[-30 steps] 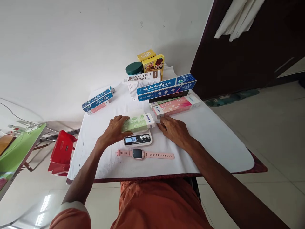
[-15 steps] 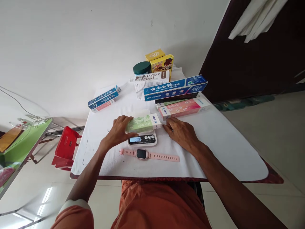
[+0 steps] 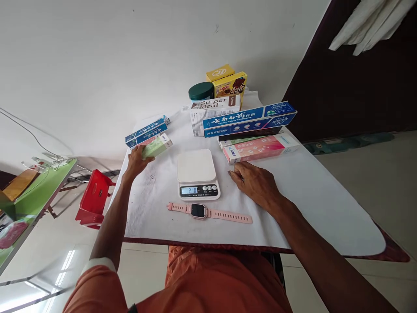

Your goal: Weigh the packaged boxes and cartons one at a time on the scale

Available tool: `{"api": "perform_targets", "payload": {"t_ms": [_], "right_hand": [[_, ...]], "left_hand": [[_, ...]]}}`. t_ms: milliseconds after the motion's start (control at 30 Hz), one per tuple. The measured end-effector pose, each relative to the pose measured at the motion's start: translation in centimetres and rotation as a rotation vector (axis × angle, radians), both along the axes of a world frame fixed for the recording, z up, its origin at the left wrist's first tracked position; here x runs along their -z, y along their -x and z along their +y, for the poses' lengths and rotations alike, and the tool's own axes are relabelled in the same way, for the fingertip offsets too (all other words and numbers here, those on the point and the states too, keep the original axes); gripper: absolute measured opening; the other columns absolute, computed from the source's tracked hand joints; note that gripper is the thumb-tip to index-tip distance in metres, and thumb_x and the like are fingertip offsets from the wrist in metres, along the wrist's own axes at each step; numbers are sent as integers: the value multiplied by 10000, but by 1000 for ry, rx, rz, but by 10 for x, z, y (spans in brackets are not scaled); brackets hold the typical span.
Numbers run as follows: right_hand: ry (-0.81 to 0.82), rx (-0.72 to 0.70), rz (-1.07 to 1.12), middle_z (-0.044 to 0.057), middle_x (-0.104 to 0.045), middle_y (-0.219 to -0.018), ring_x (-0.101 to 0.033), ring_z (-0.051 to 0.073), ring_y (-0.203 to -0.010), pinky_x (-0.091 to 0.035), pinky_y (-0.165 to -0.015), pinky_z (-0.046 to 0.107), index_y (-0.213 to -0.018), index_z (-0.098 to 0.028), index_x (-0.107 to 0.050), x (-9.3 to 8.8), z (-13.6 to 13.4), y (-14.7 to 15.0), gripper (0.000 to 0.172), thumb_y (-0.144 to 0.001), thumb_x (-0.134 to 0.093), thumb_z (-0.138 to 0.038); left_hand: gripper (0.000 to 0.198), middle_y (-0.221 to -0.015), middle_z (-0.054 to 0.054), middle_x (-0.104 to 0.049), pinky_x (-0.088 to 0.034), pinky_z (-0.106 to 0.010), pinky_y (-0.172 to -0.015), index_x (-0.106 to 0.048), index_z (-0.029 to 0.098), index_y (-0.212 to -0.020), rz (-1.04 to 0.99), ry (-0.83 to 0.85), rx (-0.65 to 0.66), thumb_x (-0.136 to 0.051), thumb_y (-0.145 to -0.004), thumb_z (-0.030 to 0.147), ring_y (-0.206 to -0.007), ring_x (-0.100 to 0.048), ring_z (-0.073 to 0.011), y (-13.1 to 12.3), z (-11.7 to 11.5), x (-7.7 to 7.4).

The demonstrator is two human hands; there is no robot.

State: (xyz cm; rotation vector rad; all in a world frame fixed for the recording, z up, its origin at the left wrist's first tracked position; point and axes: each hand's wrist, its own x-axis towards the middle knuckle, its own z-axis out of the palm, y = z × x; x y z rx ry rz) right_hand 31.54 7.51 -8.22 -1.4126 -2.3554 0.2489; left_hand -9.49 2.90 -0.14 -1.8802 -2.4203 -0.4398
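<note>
1. My left fingers (image 3: 137, 152), partly open, gripped the green box (image 3: 157, 147) by its left end, near the small blue boxes (image 3: 150, 129).
2. My right fingers (image 3: 240, 168) were curled inward just beside the long pink box (image 3: 257, 148); I couldn't tell if they held anything.

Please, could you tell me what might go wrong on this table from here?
The left hand holds the green box close to the blue boxes, so it might nudge them. The right hand is near the long pink box and could push it. The pink watch lies between the scale and the front edge of the table; a sleeve or forearm might brush it.
</note>
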Motion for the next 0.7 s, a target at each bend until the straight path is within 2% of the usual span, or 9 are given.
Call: {"api": "perform_targets", "payload": {"t_ms": [100,167,333,533,700], "right_hand": [[-30,8,24,64,-687,-819,-582,182,-674,-306,-607,306,-810,-203,-636,3,1,1,277,-1005,-464,-299],[-40,11,38,53,-675,-789,-571,175,-653,-302,-602,300,-784,-208,-616,4,2,1,271,-998,-473,-293],[-22,9,39,52,-680,-797,-572,174,-657,-303,-611,301,-785,-209,-599,2,2,1,255,-1000,-485,-286],[38,31,-11,64,-722,-880,-614,187,-718,-299,-630,306,-856,-196,-638,-6,1,2,232,-1020,-492,-273],[74,25,-43,77,-750,-967,-645,189,-765,-302,-644,310,-953,-182,-690,-17,-1,4,263,-1045,-450,-238]], "left_hand": [[543,-1404,-223,-627,-443,-623,-1065,-573,209,-1380,61,76,-137,-721,-889,386,-1324,-548,-446,32,14,11],[575,-1452,-246,-587,-422,-620,-1078,-576,201,-1428,135,69,-177,-707,-900,387,-1355,-511,-465,46,21,16],[518,-1482,-228,-569,-394,-585,-1110,-649,223,-1410,299,30,-121,-699,-909,344,-1379,-484,-458,62,34,13],[494,-1437,-254,-598,-415,-598,-1083,-656,197,-1392,275,39,-146,-684,-905,280,-1359,-516,-458,56,40,12],[519,-1422,-261,-599,-435,-619,-1054,-639,185,-1384,247,-37,-101,-718,-891,330,-1340,-523,-477,27,45,9]]}}
